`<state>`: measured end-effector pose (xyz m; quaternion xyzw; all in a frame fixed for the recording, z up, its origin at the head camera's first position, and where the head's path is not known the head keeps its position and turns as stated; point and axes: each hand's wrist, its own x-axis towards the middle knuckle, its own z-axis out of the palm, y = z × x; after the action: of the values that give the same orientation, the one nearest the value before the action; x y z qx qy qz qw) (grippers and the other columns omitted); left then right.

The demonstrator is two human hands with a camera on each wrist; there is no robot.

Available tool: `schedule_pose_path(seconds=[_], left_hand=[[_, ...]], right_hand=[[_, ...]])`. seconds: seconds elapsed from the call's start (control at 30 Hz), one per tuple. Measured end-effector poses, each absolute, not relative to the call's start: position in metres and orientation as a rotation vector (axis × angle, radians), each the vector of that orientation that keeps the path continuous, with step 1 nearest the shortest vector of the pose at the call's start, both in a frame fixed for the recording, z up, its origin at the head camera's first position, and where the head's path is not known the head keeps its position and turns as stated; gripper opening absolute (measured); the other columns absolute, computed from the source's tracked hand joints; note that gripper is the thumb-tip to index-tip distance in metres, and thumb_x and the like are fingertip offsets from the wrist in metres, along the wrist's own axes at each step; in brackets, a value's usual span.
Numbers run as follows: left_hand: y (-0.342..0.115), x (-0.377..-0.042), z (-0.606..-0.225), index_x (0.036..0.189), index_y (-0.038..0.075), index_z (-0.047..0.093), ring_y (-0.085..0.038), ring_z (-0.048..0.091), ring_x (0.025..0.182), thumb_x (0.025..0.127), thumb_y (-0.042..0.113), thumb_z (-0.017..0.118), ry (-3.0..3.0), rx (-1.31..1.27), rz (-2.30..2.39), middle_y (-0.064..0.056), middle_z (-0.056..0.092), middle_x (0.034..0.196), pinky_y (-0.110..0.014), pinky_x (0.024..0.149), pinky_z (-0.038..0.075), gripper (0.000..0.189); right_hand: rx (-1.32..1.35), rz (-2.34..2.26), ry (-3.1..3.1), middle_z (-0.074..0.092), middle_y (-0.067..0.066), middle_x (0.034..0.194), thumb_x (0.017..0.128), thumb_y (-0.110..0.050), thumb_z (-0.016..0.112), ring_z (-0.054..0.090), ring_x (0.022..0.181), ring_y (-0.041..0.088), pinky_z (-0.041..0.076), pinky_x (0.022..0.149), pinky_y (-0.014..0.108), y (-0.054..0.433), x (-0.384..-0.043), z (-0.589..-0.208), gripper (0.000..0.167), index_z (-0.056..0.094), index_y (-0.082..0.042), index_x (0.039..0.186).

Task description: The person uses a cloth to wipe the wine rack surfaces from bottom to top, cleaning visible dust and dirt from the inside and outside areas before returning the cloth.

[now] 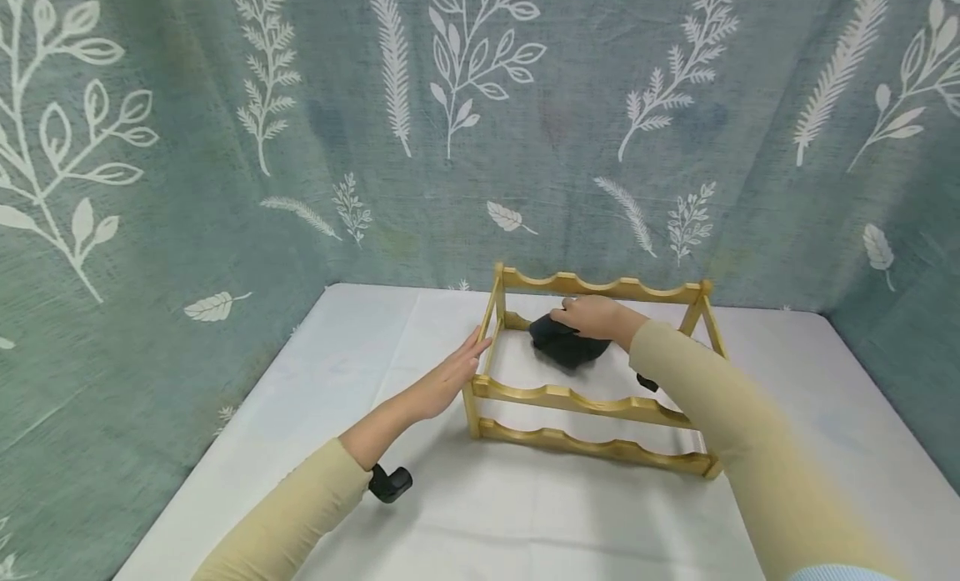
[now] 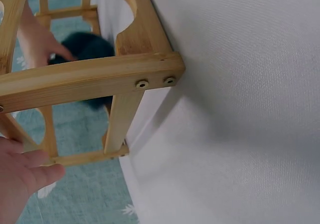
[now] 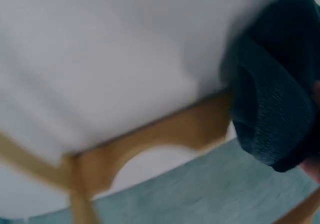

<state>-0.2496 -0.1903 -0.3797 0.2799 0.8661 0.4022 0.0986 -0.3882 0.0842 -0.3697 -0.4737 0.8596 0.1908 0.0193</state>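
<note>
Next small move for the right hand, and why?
Probably press the bunched dark teal cloth against the scalloped upper back rail of the golden-brown wooden rack: the person's right hand holds the cloth inside the rack, near that rail, and the left hand lies straight-fingered at the rack's left end, where it could steady things.

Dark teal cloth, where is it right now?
In the head view, the dark teal cloth is right of centre, gripped by the right hand within the frame of the wooden bottle rack.
</note>
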Motion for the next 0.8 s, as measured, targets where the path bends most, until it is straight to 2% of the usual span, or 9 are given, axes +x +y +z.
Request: schedule_pose_path(seconds=[0.13, 0.23, 0.33, 0.43, 0.5, 0.6, 0.73, 0.8], left_hand=[[-0.193, -0.249, -0.38, 0.146, 0.001, 0.014, -0.034, -0.004, 0.139, 0.102, 0.03, 0.015, 2.573, 0.833, 1.198, -0.018, -0.008, 0.152, -0.055, 0.109, 0.006, 0.053], [-0.194, -0.248, -0.381, 0.147, 0.003, 0.014, -0.035, -0.005, 0.139, 0.103, 0.028, 0.015, 2.578, 0.83, 1.196, -0.018, -0.008, 0.152, -0.056, 0.109, 0.006, 0.051], [-0.194, -0.248, -0.381, 0.147, 0.004, 0.014, -0.035, -0.005, 0.139, 0.103, 0.03, 0.014, 2.575, 0.832, 1.206, -0.018, -0.008, 0.152, -0.056, 0.109, 0.006, 0.051], [-0.193, -0.248, -0.382, 0.147, 0.004, 0.014, -0.034, -0.004, 0.139, 0.102, 0.037, 0.013, 2.574, 0.843, 1.211, -0.019, -0.007, 0.152, -0.056, 0.109, 0.007, 0.056], [-0.192, -0.248, -0.382, 0.147, 0.005, 0.014, -0.034, -0.004, 0.139, 0.101, 0.041, 0.013, 2.573, 0.847, 1.216, -0.019, -0.007, 0.152, -0.056, 0.108, 0.007, 0.059], [-0.192, -0.249, -0.384, 0.148, 0.007, 0.015, -0.035, -0.004, 0.139, 0.1, 0.043, 0.013, 2.575, 0.855, 1.223, -0.019, -0.007, 0.152, -0.058, 0.108, 0.008, 0.059], [-0.192, -0.251, -0.385, 0.148, 0.007, 0.015, -0.035, -0.003, 0.139, 0.1, 0.044, 0.012, 2.571, 0.856, 1.223, -0.018, -0.007, 0.152, -0.058, 0.108, 0.009, 0.06], [-0.191, -0.251, -0.383, 0.147, 0.007, 0.015, -0.033, -0.004, 0.14, 0.1, 0.045, 0.012, 2.567, 0.845, 1.216, -0.017, -0.007, 0.153, -0.056, 0.109, 0.008, 0.061]], right_hand=[[-1.434, 0.543, 2.535, 0.055, 0.018, 0.103, 0.085, -0.012, 0.065, 0.058, 0.069, 0.022, 0.048, 0.064, 0.032, 0.116, -0.391, -0.361, 0.036, 0.046, -0.005, 0.115], [-1.299, 0.449, 2.464, 0.056, 0.018, 0.104, 0.085, -0.006, 0.064, 0.059, 0.078, 0.026, 0.048, 0.068, 0.034, 0.138, -0.393, -0.356, 0.035, 0.047, -0.004, 0.115], [-1.156, 0.446, 2.432, 0.059, 0.014, 0.101, 0.084, 0.0, 0.063, 0.057, 0.076, 0.021, 0.046, 0.066, 0.031, 0.155, -0.393, -0.351, 0.033, 0.049, -0.006, 0.113], [-1.111, 0.48, 2.412, 0.061, 0.008, 0.095, 0.082, 0.004, 0.064, 0.052, 0.068, 0.014, 0.042, 0.059, 0.027, 0.164, -0.392, -0.348, 0.031, 0.052, -0.008, 0.108], [-1.119, 0.439, 2.406, 0.061, 0.007, 0.094, 0.082, 0.005, 0.063, 0.052, 0.068, 0.014, 0.041, 0.059, 0.027, 0.163, -0.391, -0.346, 0.03, 0.054, -0.008, 0.107], [-1.161, 0.34, 2.416, 0.061, 0.009, 0.099, 0.083, 0.001, 0.064, 0.058, 0.079, 0.02, 0.047, 0.066, 0.031, 0.152, -0.386, -0.337, 0.031, 0.054, -0.008, 0.111], [-1.249, 0.2, 2.518, 0.058, 0.013, 0.115, 0.084, -0.009, 0.066, 0.058, 0.099, 0.029, 0.049, 0.079, 0.039, 0.123, -0.376, -0.316, 0.04, 0.051, -0.009, 0.122], [-1.289, 0.128, 2.604, 0.055, 0.015, 0.119, 0.085, -0.013, 0.065, 0.057, 0.102, 0.031, 0.048, 0.082, 0.041, 0.107, -0.372, -0.306, 0.044, 0.049, -0.009, 0.126]])
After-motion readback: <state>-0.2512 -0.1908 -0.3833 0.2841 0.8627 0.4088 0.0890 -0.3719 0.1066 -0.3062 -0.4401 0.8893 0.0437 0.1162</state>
